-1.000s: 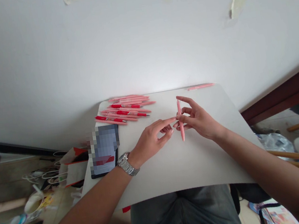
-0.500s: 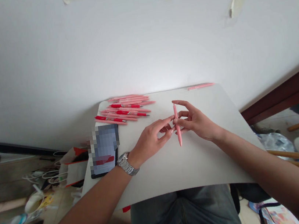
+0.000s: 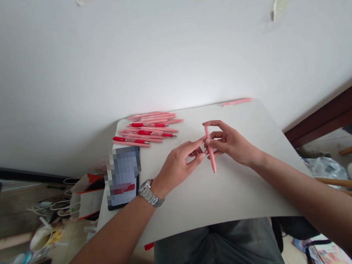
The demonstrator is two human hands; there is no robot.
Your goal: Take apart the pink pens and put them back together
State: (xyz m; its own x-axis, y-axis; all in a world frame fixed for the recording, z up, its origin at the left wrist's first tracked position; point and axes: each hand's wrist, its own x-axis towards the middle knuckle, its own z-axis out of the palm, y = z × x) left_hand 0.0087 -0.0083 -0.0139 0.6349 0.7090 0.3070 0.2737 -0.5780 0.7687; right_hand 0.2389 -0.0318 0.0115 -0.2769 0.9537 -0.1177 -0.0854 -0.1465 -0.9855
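Observation:
My right hand (image 3: 230,144) grips a pink pen (image 3: 212,162) upright over the middle of the small white table (image 3: 205,198), its tip pointing down toward me and my index finger curled over its top end. My left hand (image 3: 180,164), with a silver watch on the wrist, reaches in from the left with its fingers half curled; the forefinger tip touches the pen by my right fingers. Nothing else is in the left hand.
A pile of several pink and red pens (image 3: 147,129) lies at the table's far left. A single pink pen (image 3: 236,102) rests at the far right edge. A phone (image 3: 122,176) lies on the left edge. Bags and clutter sit on the floor at left; wooden furniture stands at right.
The pen has slid a little lower and to the left in my right hand, and my index finger has come down over its top end. My left hand has barely moved.

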